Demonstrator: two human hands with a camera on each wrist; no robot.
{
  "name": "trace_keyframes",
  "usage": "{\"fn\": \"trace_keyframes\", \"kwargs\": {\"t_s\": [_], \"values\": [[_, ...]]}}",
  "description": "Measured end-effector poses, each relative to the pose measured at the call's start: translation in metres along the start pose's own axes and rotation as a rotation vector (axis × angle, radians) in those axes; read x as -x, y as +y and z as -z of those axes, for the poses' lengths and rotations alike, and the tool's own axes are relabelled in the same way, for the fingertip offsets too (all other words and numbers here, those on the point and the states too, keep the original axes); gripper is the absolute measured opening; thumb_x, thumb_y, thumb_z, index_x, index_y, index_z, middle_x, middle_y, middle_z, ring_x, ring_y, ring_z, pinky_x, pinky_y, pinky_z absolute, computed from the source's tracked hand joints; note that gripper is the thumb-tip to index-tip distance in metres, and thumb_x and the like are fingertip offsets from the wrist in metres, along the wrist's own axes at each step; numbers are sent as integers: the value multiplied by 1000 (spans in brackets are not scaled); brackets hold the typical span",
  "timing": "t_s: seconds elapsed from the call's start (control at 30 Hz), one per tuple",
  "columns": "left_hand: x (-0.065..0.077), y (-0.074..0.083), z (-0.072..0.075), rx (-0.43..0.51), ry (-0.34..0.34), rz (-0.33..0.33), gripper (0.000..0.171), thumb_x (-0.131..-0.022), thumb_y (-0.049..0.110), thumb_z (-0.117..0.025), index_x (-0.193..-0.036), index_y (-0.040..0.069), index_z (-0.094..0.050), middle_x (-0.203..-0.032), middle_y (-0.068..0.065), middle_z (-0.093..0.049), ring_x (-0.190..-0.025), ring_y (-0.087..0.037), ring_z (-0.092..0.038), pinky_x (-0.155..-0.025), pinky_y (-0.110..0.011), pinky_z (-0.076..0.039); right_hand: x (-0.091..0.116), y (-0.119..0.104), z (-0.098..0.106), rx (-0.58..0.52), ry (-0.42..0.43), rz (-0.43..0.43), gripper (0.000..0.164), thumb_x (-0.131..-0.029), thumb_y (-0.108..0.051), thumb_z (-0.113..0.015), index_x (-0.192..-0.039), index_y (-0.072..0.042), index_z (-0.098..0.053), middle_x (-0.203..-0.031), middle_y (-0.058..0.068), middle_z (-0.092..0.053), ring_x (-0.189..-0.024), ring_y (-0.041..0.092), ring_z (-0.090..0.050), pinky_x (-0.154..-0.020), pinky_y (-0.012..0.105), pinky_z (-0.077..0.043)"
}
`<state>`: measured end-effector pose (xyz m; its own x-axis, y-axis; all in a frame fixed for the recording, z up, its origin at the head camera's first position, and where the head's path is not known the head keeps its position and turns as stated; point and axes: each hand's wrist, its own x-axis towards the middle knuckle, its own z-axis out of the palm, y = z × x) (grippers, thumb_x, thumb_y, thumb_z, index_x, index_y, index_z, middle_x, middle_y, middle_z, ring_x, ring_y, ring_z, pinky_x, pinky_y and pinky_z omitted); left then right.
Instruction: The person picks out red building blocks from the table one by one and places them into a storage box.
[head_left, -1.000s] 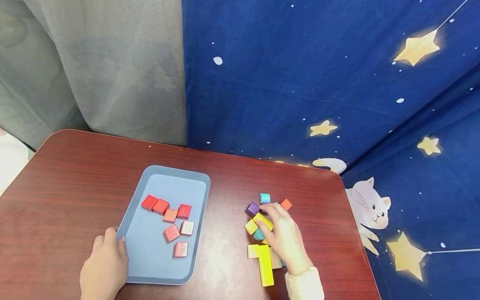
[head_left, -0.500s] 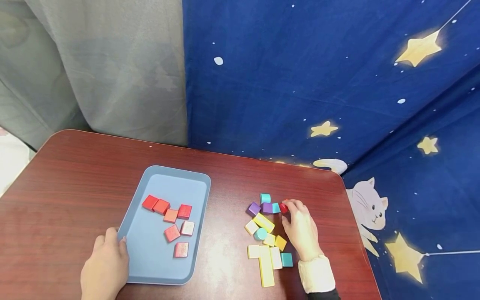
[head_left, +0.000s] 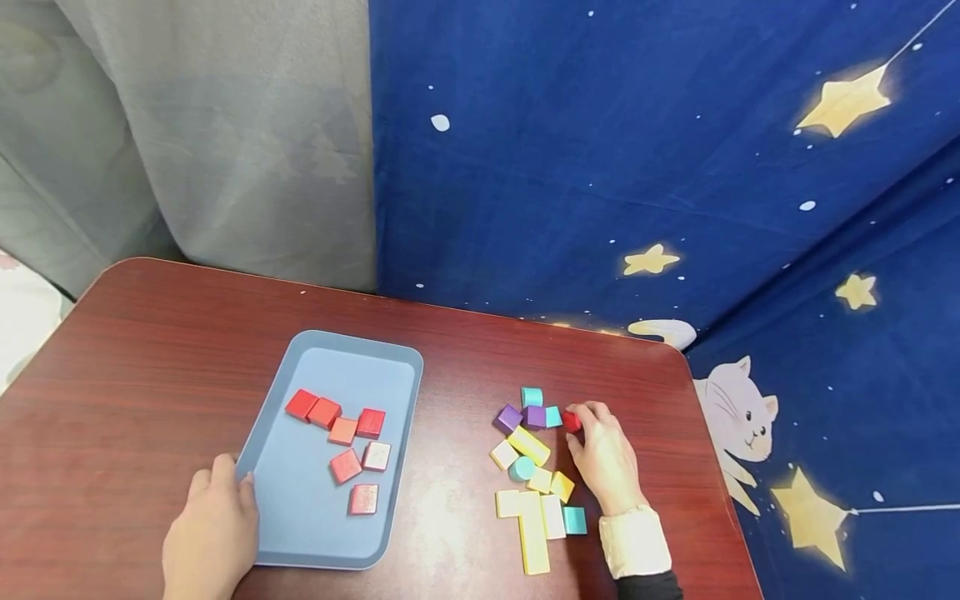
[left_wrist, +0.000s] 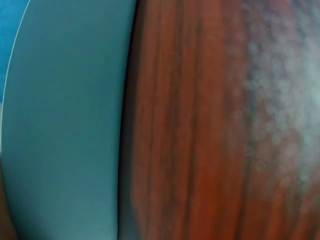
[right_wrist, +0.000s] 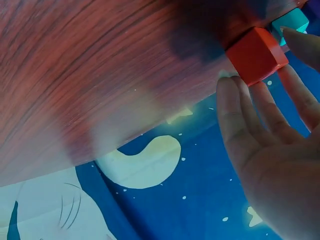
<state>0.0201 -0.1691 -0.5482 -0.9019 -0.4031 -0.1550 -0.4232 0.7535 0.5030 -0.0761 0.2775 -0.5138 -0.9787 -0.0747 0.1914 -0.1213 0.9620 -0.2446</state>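
Observation:
My left hand (head_left: 213, 529) grips the left rim of a blue-grey tray (head_left: 300, 508), whose outer wall fills one side of the left wrist view. Several red and pinkish cubes (head_left: 346, 466) lie in the tray, along with a paler one (head_left: 377, 456). At the right, my right hand (head_left: 607, 462) pinches a red cube (right_wrist: 256, 56) on the table. In the right wrist view, its fingertips touch the cube's near side, while the thumb lies across from them, by a small teal block (right_wrist: 292, 25).
Left of the right hand lie loose blocks: purple cubes (head_left: 507, 418), a teal cylinder (head_left: 522, 469), a long yellow block (head_left: 534, 533), a teal cube (head_left: 574, 521) and several yellow ones. Curtains (head_left: 525, 167) hang behind the table's (head_left: 465, 333) far edge.
My right hand has left the yellow and purple blocks, moving right to the red cube, which now sits slightly turned at its fingertips. The left hand stays on the tray.

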Motion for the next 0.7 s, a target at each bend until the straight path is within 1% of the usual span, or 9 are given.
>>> {"fn": "trace_keyframes", "kwargs": {"t_s": [0.13, 0.3, 0.4, 0.53, 0.7], "values": [[0, 0, -1, 0, -6, 2, 30, -97, 16, -45, -121, -3, -43, -98, -26, -48, -72, -49, -56, -57, -54, -40, 1, 2, -1, 2, -5, -17, 34, -74, -9, -79, -106, -14, -68, -107, 8, -61, -95, 29, -62, -80, 44, -50], [0, -2, -1, 7, 7, -3, 29, -97, 15, -45, -119, -2, -43, -96, -25, -48, -70, -49, -55, -55, -54, -40, 3, 5, -4, 27, -88, -29, 25, -77, -10, -77, -100, -13, -69, -98, 6, -61, -88, 26, -63, -75, 41, -50], [0, -3, -2, 7, 9, -7, 29, -97, 15, -46, -120, -2, -43, -96, -25, -48, -69, -48, -55, -55, -53, -40, 4, 6, -5, 28, -121, -32, 20, -79, -11, -75, -98, -11, -70, -96, 5, -62, -87, 25, -62, -76, 39, -50], [-1, -3, -4, 6, 6, -8, 29, -97, 16, -45, -120, -2, -43, -97, -26, -48, -70, -48, -56, -55, -54, -40, 4, 7, -3, 14, -110, -15, 21, -77, -9, -77, -97, -10, -69, -95, 6, -62, -85, 24, -63, -77, 39, -50], [-1, -4, -4, 11, 8, -10, 29, -97, 16, -45, -120, -2, -43, -97, -25, -48, -69, -48, -55, -55, -54, -39, 5, 4, 2, -18, -58, 9, 22, -76, -4, -77, -96, -8, -68, -92, 7, -62, -83, 24, -63, -77, 40, -51]]}}
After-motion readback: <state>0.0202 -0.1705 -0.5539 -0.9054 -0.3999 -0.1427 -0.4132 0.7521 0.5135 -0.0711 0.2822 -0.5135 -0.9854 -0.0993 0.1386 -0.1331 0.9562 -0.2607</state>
